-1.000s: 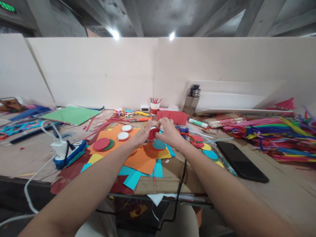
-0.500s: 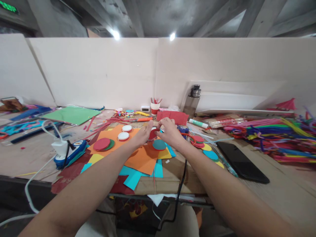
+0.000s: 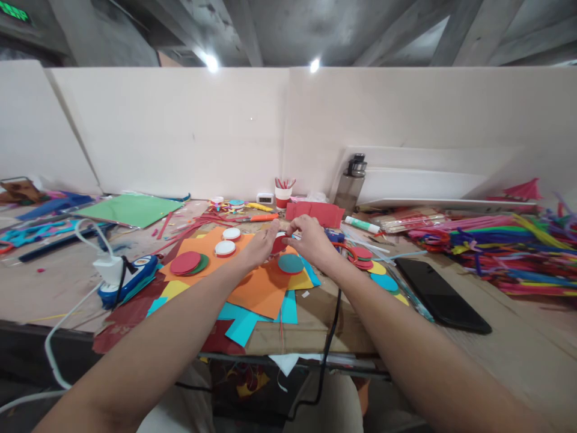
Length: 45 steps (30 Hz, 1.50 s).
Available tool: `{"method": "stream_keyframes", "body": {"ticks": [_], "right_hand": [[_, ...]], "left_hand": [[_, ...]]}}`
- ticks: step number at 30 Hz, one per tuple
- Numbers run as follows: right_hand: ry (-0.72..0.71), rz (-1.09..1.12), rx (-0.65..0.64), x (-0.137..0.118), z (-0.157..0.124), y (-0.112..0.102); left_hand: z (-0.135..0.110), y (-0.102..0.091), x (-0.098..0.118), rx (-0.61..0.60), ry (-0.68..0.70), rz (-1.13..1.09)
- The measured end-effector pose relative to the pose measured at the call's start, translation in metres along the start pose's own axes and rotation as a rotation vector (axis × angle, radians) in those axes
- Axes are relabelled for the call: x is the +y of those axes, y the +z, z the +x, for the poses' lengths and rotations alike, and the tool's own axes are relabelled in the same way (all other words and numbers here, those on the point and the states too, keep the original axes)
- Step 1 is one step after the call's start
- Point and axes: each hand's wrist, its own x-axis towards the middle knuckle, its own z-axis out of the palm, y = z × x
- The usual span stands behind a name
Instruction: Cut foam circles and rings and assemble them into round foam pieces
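Observation:
Between my two hands, above the orange paper [image 3: 261,294], is a small round red piece with a white rim [image 3: 279,243]. My left hand [image 3: 264,245] presses against its left side, fingers together and pointing away. On its right side my right hand [image 3: 310,237] pinches it with bent fingers. Its lower part and the fingertips are partly hidden. A blue paper disc [image 3: 291,263] lies just below the hands. To their left, two similar white-topped round pieces with red sides, one nearer [image 3: 225,248] and one farther [image 3: 231,234], rest on orange paper.
Red and green discs [image 3: 186,263] lie left; more coloured discs [image 3: 383,282] lie right, beside a black phone [image 3: 442,294]. Behind are a glue stick [image 3: 362,225], a cup of red sticks [image 3: 283,195] and a bottle [image 3: 350,183]. A power strip [image 3: 128,279] stands left, pipe cleaners [image 3: 505,252] far right.

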Motion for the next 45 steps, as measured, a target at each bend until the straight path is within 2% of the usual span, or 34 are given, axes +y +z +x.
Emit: {"method": "stream_keyframes", "body": {"ticks": [3, 7, 12, 15, 17, 20, 24, 31, 34, 37, 39, 43, 45], "right_hand": [[-0.024, 0.017, 0.003, 0.001, 0.0, 0.0], [-0.021, 0.068, 0.036, 0.0, 0.0, 0.0], [-0.013, 0.349, 0.016, 0.001, -0.001, 0.004], [0.062, 0.532, 0.039, 0.006, 0.002, 0.009], [0.144, 0.58, 0.026, 0.01, 0.004, 0.009], [0.224, 0.475, -0.063, 0.011, 0.004, 0.006], [0.231, 0.336, -0.181, 0.007, 0.001, 0.003], [0.226, 0.181, -0.291, 0.009, 0.001, 0.002], [0.225, 0.088, -0.357, 0.011, 0.002, 0.001], [0.212, 0.015, -0.424, 0.011, 0.0, 0.001], [0.2, -0.029, -0.428, 0.01, -0.001, 0.003], [0.18, -0.094, -0.407, 0.01, -0.005, 0.008], [0.163, -0.108, -0.401, 0.01, -0.007, 0.01]], "left_hand": [[0.002, -0.002, -0.004, 0.025, -0.048, -0.019], [0.006, -0.003, -0.008, -0.041, -0.031, -0.125], [0.011, -0.005, -0.009, -0.005, -0.067, -0.297], [0.014, -0.007, -0.008, 0.004, -0.111, -0.371], [0.017, -0.011, -0.008, 0.047, -0.144, -0.409], [0.021, -0.018, -0.01, 0.095, -0.145, -0.473], [0.026, -0.031, -0.014, 0.127, -0.189, -0.511], [0.027, -0.046, -0.013, 0.057, -0.331, -0.486], [0.026, -0.045, -0.014, 0.087, -0.318, -0.33], [0.025, -0.042, -0.016, 0.22, -0.165, 0.101], [0.025, -0.041, -0.017, 0.263, -0.07, 0.362], [0.027, -0.04, -0.019, 0.205, 0.043, 0.709], [0.028, -0.039, -0.022, 0.189, 0.057, 0.801]]}}
